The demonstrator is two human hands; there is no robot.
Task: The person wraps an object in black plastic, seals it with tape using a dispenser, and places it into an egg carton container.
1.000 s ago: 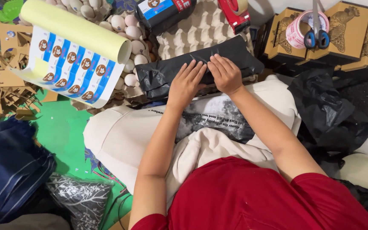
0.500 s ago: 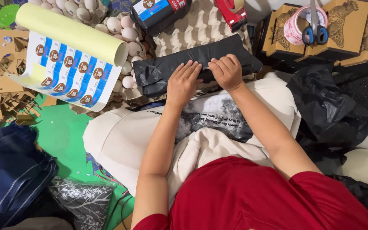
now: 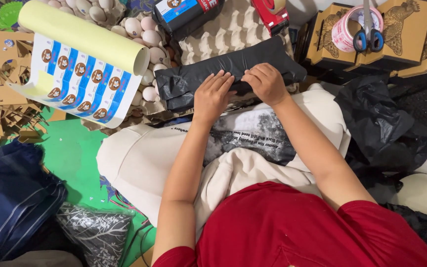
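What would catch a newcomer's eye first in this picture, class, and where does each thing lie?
At the centre, the left hand and right hand press on a long black plastic package lying across the person's lap. To its upper left a half-unrolled sheet of blue and white stickers lies beside a tray of pale eggs. At the upper right, blue-handled scissors rest on brown cardboard boxes.

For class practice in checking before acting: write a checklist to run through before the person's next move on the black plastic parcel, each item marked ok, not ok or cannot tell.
1. Left hand flat on black plastic parcel: ok.
2. Right hand on parcel: ok.
3. Parcel sealed: cannot tell.
4. Scissors close by, on tape roll: ok.
5. Eggs apart from the hands: ok.
6. Sticker sheet apart from parcel: ok.
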